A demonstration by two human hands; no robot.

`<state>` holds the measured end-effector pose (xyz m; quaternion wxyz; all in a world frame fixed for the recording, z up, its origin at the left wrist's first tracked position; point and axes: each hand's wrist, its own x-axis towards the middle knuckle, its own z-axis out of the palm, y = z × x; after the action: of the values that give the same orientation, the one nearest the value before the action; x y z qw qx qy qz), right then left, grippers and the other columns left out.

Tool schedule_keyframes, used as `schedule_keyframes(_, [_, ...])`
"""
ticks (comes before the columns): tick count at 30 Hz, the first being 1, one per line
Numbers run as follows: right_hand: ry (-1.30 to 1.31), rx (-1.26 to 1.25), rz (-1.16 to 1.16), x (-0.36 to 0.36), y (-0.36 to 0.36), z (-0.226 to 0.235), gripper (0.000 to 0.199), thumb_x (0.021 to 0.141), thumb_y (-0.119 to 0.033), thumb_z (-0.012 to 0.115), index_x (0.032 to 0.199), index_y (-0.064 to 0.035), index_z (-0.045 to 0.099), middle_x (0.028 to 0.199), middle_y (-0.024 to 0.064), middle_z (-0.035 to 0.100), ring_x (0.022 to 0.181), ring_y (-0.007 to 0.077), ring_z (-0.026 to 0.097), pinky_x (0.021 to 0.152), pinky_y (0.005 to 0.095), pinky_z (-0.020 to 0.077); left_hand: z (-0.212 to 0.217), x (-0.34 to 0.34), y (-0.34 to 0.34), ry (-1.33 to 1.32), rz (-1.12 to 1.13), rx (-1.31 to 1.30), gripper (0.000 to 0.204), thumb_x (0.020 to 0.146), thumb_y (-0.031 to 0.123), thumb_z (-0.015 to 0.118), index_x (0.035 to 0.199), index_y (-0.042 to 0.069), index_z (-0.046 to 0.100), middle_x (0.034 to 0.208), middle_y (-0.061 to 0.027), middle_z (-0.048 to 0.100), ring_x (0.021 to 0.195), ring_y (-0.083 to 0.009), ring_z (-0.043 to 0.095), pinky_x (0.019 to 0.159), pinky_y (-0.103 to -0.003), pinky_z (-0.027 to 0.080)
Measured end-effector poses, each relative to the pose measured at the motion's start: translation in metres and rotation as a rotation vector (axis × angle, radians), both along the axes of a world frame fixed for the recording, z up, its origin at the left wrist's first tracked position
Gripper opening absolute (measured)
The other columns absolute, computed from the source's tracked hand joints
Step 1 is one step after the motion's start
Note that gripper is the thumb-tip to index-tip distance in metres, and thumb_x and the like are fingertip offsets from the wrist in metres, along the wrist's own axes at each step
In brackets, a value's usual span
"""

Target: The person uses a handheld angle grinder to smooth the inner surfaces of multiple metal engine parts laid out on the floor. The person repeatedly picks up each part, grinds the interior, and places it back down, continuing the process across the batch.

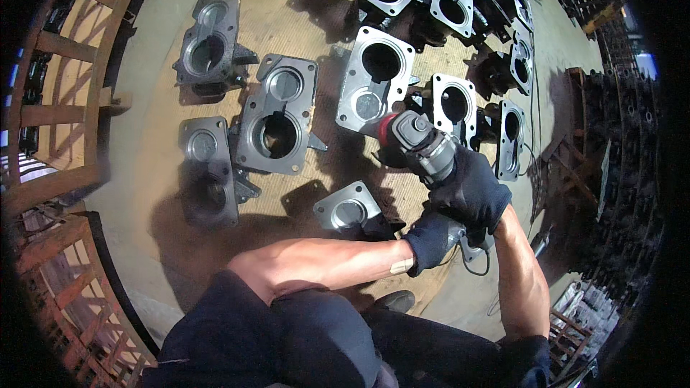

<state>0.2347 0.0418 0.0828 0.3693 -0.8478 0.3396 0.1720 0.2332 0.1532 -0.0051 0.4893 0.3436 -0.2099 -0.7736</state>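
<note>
Both my hands, in dark gloves, are closed around an angle grinder [434,154]. My right hand [474,188] wraps its body just behind the metal gear head. Further back, my left hand [433,239] grips the rear of the tool, its fingers partly hidden. The reddish disc [386,131] is at the lower right corner of a grey metal casting [348,93] with a large round opening and a shallow round recess. Whether the disc touches the casting cannot be made out. A smaller flanged casting [345,201] lies nearer me, partly hidden by my left arm.
More castings stand around on a tan ribbed sheet, including one at centre left [250,126], one at far left [185,43] and several at the far right. Wooden crates [92,111] line the left. Dark stacked parts [624,151] rise on the right. A cord [477,273] loops beneath the grinder.
</note>
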Motion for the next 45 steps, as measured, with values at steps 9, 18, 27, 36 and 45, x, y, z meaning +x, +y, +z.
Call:
schedule_keyframes(9, [0.081, -0.112, 0.113, 0.055, 0.015, -0.001, 0.052, 0.065, -0.029, 0.078, 0.106, -0.0007, 0.062, 0.091, 0.0253, 0.071, 0.090, 0.0435, 0.070, 0.080, 0.0447, 0.0561, -0.037, -0.002, 0.002, 0.184, 0.553, 0.158, 0.013, 0.094, 0.010, 0.065, 0.102, 0.001, 0.070, 0.092, -0.0067, 0.070, 0.080, -0.0114, 0.066, 0.064, -0.028, 0.055])
schedule_keyframes(18, [0.015, -0.052, 0.084, 0.056, 0.018, -0.004, 0.049, 0.069, -0.029, 0.078, 0.108, -0.0022, 0.065, 0.097, 0.0261, 0.071, 0.097, 0.0432, 0.069, 0.083, 0.0444, 0.0557, -0.060, -0.010, 0.007, -0.049, 0.563, -0.082, 0.031, 0.093, 0.016, 0.067, 0.120, 0.001, 0.065, 0.105, -0.0096, 0.069, 0.096, -0.0161, 0.065, 0.083, -0.030, 0.053])
schedule_keyframes(27, [0.023, -0.044, 0.120, 0.055, 0.019, -0.008, 0.053, 0.066, -0.029, 0.080, 0.110, -0.0018, 0.066, 0.095, 0.0242, 0.073, 0.094, 0.0407, 0.071, 0.081, 0.0417, 0.0568, -0.039, 0.000, 0.011, 0.088, 0.558, 0.050, 0.022, 0.096, 0.013, 0.063, 0.113, -0.001, 0.066, 0.102, -0.0099, 0.069, 0.095, -0.0140, 0.064, 0.079, -0.030, 0.055])
schedule_keyframes(36, [0.034, -0.101, 0.126, 0.085, 0.013, 0.001, 0.050, 0.067, -0.032, 0.078, 0.108, -0.0045, 0.068, 0.098, 0.0243, 0.072, 0.095, 0.0417, 0.070, 0.083, 0.0421, 0.0567, -0.028, 0.035, 0.006, -0.621, 0.521, -0.148, 0.025, 0.096, 0.015, 0.060, 0.118, 0.002, 0.066, 0.117, -0.0151, 0.067, 0.109, -0.0212, 0.063, 0.094, -0.034, 0.051])
schedule_keyframes(45, [0.031, -0.075, 0.155, 0.062, 0.019, -0.014, 0.052, 0.069, -0.033, 0.079, 0.109, -0.0032, 0.066, 0.092, 0.0236, 0.073, 0.092, 0.0431, 0.070, 0.081, 0.0440, 0.0573, -0.024, 0.014, 0.012, 0.240, 0.545, 0.095, 0.028, 0.097, 0.017, 0.062, 0.120, 0.001, 0.064, 0.113, -0.0115, 0.067, 0.105, -0.0180, 0.063, 0.091, -0.033, 0.051])
